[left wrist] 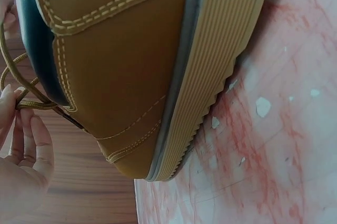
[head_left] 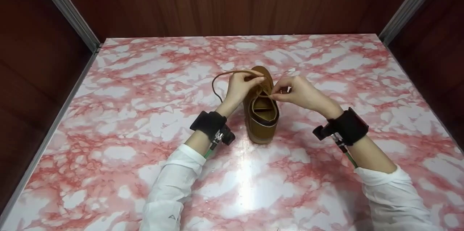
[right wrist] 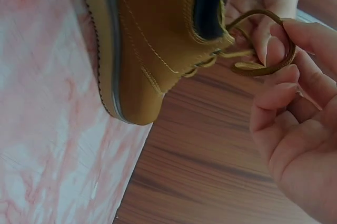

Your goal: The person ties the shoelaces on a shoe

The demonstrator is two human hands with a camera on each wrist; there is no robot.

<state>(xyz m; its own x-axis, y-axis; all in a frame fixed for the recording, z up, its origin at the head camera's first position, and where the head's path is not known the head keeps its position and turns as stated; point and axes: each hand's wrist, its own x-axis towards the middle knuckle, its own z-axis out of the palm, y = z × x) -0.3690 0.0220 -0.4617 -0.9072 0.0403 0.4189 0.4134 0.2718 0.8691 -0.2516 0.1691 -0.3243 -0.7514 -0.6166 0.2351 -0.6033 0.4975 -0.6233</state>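
A tan shoe point(head_left: 261, 133) with a dark collar stands upright on the table, its toe pointing away from me. In the left wrist view its stitched side and ridged sole point(left wrist: 221, 50) fill the middle. My left hand point(head_left: 242, 86) pinches the brown shoelace point(left wrist: 31, 103) above the tongue area, and a long lace end loops out over that hand to the left. On the right of the shoe, my right hand point(head_left: 302, 92) pinches a loop of the lace point(right wrist: 287, 58) between thumb and finger. Both hands are close together over the eyelets.
The table point(head_left: 127, 151) has a red and white marbled top. Brown wood-grain panels point(head_left: 224, 2) stand at the back and both sides, with metal strips point(head_left: 65, 6) at the corners. Black camera straps point(head_left: 349, 126) wrap both wrists.
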